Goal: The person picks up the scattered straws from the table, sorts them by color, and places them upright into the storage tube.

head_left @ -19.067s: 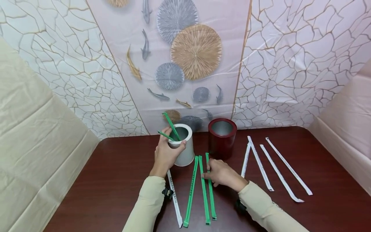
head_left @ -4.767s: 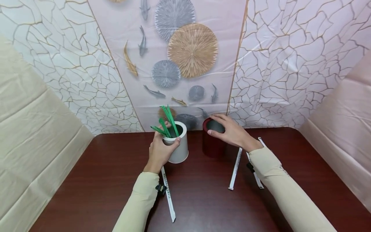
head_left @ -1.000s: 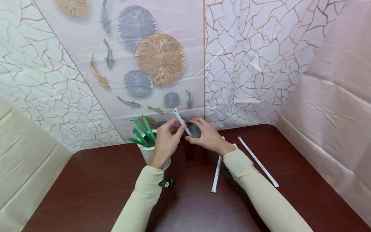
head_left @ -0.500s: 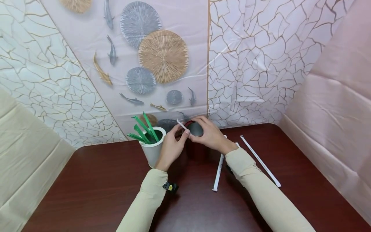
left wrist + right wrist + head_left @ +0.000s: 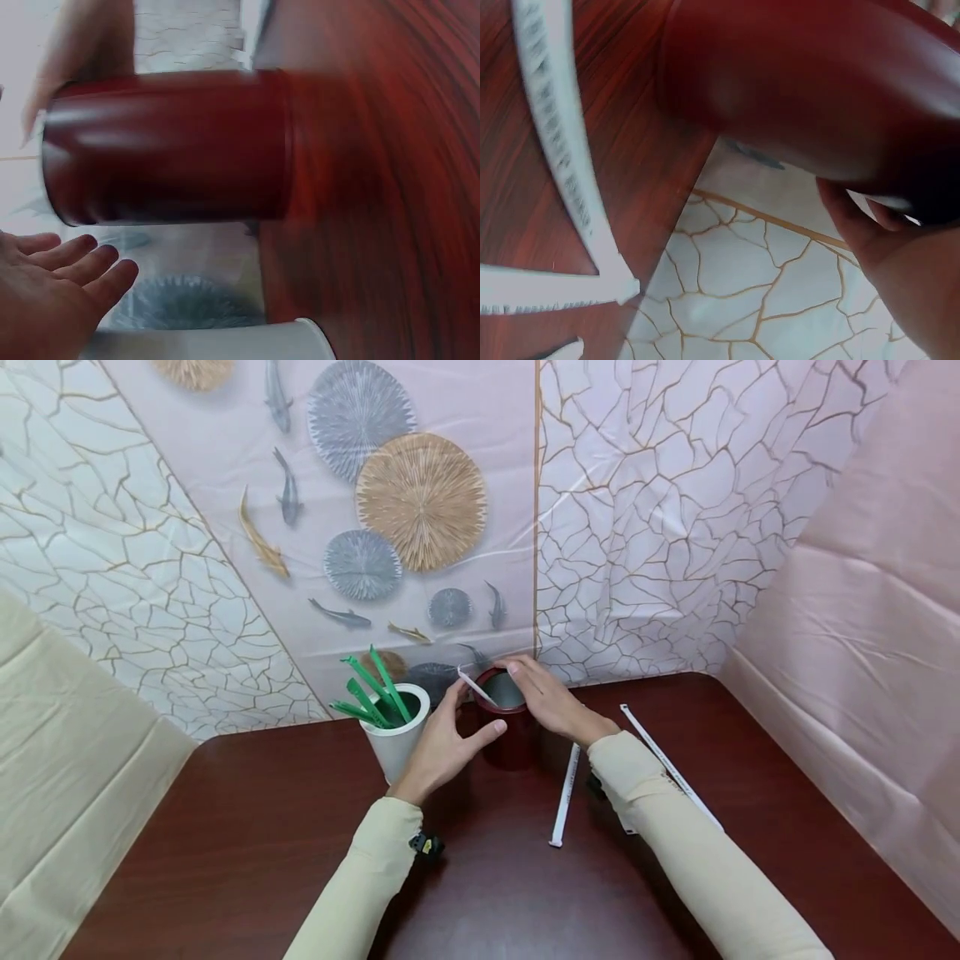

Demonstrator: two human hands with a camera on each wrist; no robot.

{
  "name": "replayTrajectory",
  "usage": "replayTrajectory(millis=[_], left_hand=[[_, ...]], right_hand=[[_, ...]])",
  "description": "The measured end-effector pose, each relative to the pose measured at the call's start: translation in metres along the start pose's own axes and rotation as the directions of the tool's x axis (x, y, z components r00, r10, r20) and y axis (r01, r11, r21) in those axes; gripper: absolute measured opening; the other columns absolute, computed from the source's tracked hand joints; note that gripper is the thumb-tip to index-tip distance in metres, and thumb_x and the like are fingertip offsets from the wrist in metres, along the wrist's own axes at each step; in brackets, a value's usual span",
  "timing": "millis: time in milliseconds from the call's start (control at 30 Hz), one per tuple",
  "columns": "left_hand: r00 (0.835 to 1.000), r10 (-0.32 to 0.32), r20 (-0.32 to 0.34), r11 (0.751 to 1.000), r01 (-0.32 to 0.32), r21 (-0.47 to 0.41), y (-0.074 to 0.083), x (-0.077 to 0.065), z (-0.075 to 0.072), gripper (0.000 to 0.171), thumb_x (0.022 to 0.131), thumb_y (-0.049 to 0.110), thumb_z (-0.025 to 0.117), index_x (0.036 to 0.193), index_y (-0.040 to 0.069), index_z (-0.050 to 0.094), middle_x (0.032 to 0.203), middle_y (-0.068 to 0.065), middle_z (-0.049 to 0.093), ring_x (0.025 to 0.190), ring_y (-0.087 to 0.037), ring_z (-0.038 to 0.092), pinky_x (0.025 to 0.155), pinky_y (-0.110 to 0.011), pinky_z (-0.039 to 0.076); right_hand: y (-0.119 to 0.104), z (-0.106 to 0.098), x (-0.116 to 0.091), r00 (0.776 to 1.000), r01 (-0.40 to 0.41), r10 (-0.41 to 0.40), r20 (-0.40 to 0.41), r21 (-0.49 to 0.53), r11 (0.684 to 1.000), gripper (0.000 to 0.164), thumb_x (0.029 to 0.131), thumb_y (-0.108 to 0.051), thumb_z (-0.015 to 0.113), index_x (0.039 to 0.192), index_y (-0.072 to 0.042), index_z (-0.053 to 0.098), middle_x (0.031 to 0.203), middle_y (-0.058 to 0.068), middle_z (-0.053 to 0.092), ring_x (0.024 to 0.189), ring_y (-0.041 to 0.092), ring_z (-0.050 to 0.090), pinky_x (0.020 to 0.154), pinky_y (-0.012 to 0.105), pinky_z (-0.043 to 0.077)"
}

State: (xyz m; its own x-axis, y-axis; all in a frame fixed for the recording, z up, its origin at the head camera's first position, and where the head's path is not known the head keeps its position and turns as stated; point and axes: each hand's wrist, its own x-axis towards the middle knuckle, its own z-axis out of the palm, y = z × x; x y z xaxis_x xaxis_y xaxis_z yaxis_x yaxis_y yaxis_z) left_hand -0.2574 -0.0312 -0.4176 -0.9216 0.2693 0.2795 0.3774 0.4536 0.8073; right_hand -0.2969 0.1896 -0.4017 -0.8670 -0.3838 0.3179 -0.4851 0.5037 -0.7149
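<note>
Slim white paper-wrapped stick point(image 5: 477, 686) now leans in the dark red cylindrical can point(image 5: 512, 742), released from the left hand point(image 5: 442, 746), more slim green sticks point(image 5: 389, 683) crowding the white cylindrical can point(image 5: 392, 752).

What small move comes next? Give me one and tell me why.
I'd probably take the right hand off the red can and pinch the loose white strip from the table. One white strip already leans in that can, the left hand is open with nothing in it, and the loose strip lies near the right wrist.
</note>
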Motion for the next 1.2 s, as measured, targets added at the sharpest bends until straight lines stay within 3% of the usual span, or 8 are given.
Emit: replayTrajectory(millis=[100,267,400,533,733,900,1033,1200], left_hand=[[0.999,-0.035,0.015,0.999,0.034,0.039,-0.001,0.007,0.005,0.109,0.086,0.059,0.080,0.168,0.013,0.025,0.163,-0.008,0.044,0.149,-0.022,0.044,0.121,-0.047,0.037],[0.999,-0.041,0.027,0.999,0.041,-0.019,0.003,0.023,0.014,0.114,0.082,0.059,0.081,0.169,0.014,0.023,0.171,-0.011,0.030,0.153,-0.025,0.037,0.122,-0.049,0.033],[1.000,-0.010,-0.018,1.000,0.010,-0.020,0.005,0.034,0.016,0.117,0.079,0.057,0.084,0.168,0.011,0.024,0.170,-0.013,0.027,0.152,-0.026,0.036,0.122,-0.048,0.034],[0.997,0.031,-0.068,0.998,-0.027,0.065,0.003,0.039,0.019,0.115,0.076,0.058,0.087,0.165,0.009,0.034,0.169,-0.010,0.031,0.153,-0.027,0.036,0.121,-0.048,0.034],[0.992,0.090,-0.091,0.985,-0.075,0.158,0.000,0.037,0.021,0.108,0.074,0.065,0.086,0.158,0.009,0.049,0.163,-0.007,0.043,0.150,-0.027,0.042,0.119,-0.049,0.038],[0.988,0.114,-0.106,0.980,-0.094,0.178,0.002,0.031,0.020,0.099,0.076,0.064,0.084,0.153,0.009,0.054,0.152,-0.008,0.054,0.138,-0.026,0.052,0.112,-0.048,0.045],[0.990,0.102,-0.102,0.973,-0.078,0.216,0.007,0.024,0.018,0.093,0.074,0.061,0.083,0.150,0.013,0.057,0.145,-0.006,0.058,0.125,-0.026,0.060,0.102,-0.047,0.052],[0.993,0.080,-0.085,0.954,-0.052,0.296,0.014,0.014,0.013,0.090,0.069,0.060,0.083,0.145,0.021,0.057,0.133,-0.002,0.061,0.105,-0.027,0.065,0.087,-0.045,0.056]], right_hand=[[-0.002,-0.003,0.000,0.998,-0.037,0.033,0.044,0.081,0.996,0.067,0.114,-0.053,0.020,0.160,-0.010,0.044,0.160,0.008,0.043,0.151,0.027,0.036,0.124,0.053,0.025],[-0.012,-0.007,-0.001,0.988,-0.130,0.116,0.107,0.141,0.981,0.079,0.109,-0.065,0.010,0.170,-0.016,0.022,0.173,0.008,0.022,0.161,0.028,0.015,0.128,0.056,0.012],[-0.017,-0.007,0.002,0.983,-0.131,0.092,0.161,0.256,0.958,0.085,0.105,-0.070,0.000,0.172,-0.018,0.008,0.178,0.006,0.007,0.163,0.026,-0.001,0.128,0.057,0.002],[-0.016,-0.013,-0.003,0.973,-0.126,0.055,0.222,0.318,0.940,0.079,0.106,-0.067,-0.002,0.172,-0.023,0.000,0.178,0.006,0.006,0.163,0.027,-0.004,0.126,0.064,0.002],[-0.012,-0.030,-0.019,0.963,-0.126,0.048,0.264,0.288,0.949,0.081,0.104,-0.071,0.002,0.171,-0.025,-0.004,0.177,0.010,0.012,0.162,0.038,0.009,0.123,0.069,0.020],[-0.024,-0.052,-0.038,0.978,-0.091,0.042,0.202,0.239,0.967,0.075,0.110,-0.061,0.009,0.172,-0.019,0.003,0.173,0.019,0.020,0.158,0.042,0.024,0.121,0.064,0.029],[-0.034,-0.074,-0.059,0.988,-0.119,0.099,0.115,0.181,0.976,0.064,0.115,-0.047,0.028,0.169,-0.014,0.021,0.168,0.018,0.033,0.151,0.041,0.039,0.118,0.060,0.037],[-0.043,-0.100,-0.088,0.981,-0.195,0.192,0.038,0.126,0.973,0.059,0.113,-0.038,0.050,0.162,-0.009,0.037,0.157,0.019,0.049,0.132,0.038,0.060,0.109,0.051,0.048]])
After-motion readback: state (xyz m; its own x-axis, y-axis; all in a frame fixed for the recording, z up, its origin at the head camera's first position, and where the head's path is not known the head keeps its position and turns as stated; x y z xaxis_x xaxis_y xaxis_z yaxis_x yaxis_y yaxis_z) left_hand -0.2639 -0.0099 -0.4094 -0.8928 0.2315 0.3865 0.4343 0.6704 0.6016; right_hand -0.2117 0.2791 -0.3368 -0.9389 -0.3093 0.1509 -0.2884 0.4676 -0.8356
